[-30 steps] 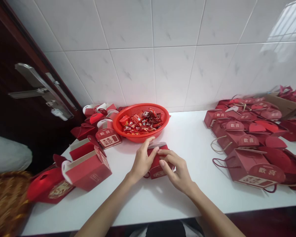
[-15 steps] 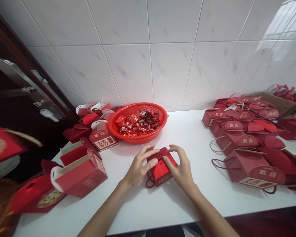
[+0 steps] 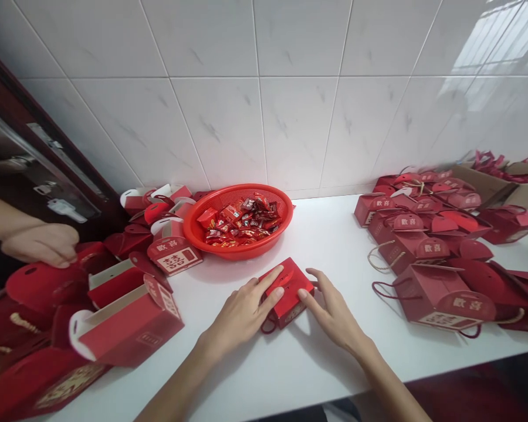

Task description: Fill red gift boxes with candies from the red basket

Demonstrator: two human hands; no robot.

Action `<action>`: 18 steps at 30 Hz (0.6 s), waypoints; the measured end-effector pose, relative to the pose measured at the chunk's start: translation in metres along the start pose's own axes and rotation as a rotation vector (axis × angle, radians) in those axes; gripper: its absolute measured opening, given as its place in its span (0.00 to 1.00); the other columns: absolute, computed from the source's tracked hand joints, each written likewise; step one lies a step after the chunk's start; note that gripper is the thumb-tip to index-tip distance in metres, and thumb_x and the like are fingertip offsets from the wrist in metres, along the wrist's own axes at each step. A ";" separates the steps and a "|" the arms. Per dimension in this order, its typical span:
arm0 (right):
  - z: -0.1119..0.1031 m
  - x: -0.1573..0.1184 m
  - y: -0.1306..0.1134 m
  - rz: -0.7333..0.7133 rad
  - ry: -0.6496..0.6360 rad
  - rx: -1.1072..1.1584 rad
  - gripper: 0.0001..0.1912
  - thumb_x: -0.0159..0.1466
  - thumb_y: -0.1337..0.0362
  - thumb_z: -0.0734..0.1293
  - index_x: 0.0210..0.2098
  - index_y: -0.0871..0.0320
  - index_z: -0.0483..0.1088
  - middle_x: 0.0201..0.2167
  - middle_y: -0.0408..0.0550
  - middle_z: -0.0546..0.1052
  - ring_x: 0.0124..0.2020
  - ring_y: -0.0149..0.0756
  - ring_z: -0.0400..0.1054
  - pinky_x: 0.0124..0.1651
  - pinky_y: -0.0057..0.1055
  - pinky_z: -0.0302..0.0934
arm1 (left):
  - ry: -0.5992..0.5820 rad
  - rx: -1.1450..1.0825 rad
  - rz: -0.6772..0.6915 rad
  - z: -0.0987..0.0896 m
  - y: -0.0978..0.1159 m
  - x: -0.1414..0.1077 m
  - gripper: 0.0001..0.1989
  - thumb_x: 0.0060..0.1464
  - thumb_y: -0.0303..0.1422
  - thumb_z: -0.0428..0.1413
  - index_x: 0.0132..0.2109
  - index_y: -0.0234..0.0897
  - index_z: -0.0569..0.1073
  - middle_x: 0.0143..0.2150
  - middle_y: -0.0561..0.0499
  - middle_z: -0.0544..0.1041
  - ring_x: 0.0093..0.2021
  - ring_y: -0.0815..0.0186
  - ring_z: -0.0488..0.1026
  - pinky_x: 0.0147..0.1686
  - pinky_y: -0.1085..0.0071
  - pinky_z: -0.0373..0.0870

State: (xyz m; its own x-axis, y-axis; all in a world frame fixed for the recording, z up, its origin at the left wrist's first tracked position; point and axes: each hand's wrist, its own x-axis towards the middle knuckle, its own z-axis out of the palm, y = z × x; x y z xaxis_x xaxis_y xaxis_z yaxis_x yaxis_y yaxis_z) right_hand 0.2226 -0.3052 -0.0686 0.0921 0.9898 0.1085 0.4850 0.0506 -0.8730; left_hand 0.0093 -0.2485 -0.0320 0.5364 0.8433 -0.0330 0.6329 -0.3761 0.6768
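Red gift box (image 3: 293, 292), one, small, on the white table (image 3: 325, 234) between our hands. Left hand (image 3: 240, 310), ours: part open, forefinger and thumb spread over the box's top. Right hand (image 3: 332, 308), ours: part open, thumb against the box's right edge. We see neither closed round it. Beyond: one red basket (image 3: 242, 254) of wrapped sweets (image 3: 246, 221). Left: one open box (image 3: 132, 331), another person's hand (image 3: 44, 242). Right: corded boxes (image 3: 440, 290), grouped.
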 end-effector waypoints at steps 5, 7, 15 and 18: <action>0.006 -0.002 -0.002 -0.186 0.208 -0.051 0.23 0.70 0.55 0.62 0.63 0.54 0.61 0.60 0.59 0.71 0.60 0.49 0.69 0.58 0.49 0.68 | 0.042 -0.098 0.032 0.011 0.006 0.015 0.29 0.68 0.49 0.47 0.71 0.47 0.62 0.63 0.43 0.73 0.63 0.53 0.70 0.62 0.57 0.67; 0.007 -0.001 -0.001 -0.270 0.315 -0.108 0.20 0.71 0.59 0.60 0.61 0.53 0.63 0.63 0.60 0.68 0.65 0.49 0.65 0.61 0.50 0.66 | 0.048 -0.205 0.043 0.018 0.007 0.025 0.30 0.67 0.49 0.49 0.70 0.44 0.63 0.63 0.43 0.72 0.64 0.54 0.69 0.63 0.57 0.66; 0.003 0.004 0.007 -0.304 0.389 -0.490 0.20 0.68 0.57 0.65 0.58 0.51 0.68 0.66 0.60 0.67 0.68 0.58 0.58 0.66 0.70 0.45 | -0.184 -0.745 0.021 0.040 0.031 0.060 0.27 0.66 0.44 0.50 0.68 0.41 0.67 0.67 0.42 0.69 0.63 0.52 0.70 0.57 0.56 0.73; -0.008 0.010 0.019 -0.269 0.433 -0.578 0.16 0.69 0.58 0.62 0.54 0.53 0.70 0.63 0.61 0.70 0.65 0.57 0.61 0.65 0.72 0.42 | -0.259 -0.825 -0.051 0.042 0.039 0.066 0.29 0.66 0.43 0.50 0.70 0.40 0.62 0.64 0.40 0.73 0.50 0.57 0.80 0.53 0.55 0.76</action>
State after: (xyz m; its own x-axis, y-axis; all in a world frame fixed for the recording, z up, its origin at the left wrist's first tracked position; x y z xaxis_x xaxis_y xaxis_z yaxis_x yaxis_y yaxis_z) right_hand 0.2403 -0.2952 -0.0804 0.1814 0.8069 0.5621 0.9052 0.0864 -0.4161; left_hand 0.0921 -0.2237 -0.0385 0.6921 0.6999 -0.1763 0.1061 0.1430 0.9840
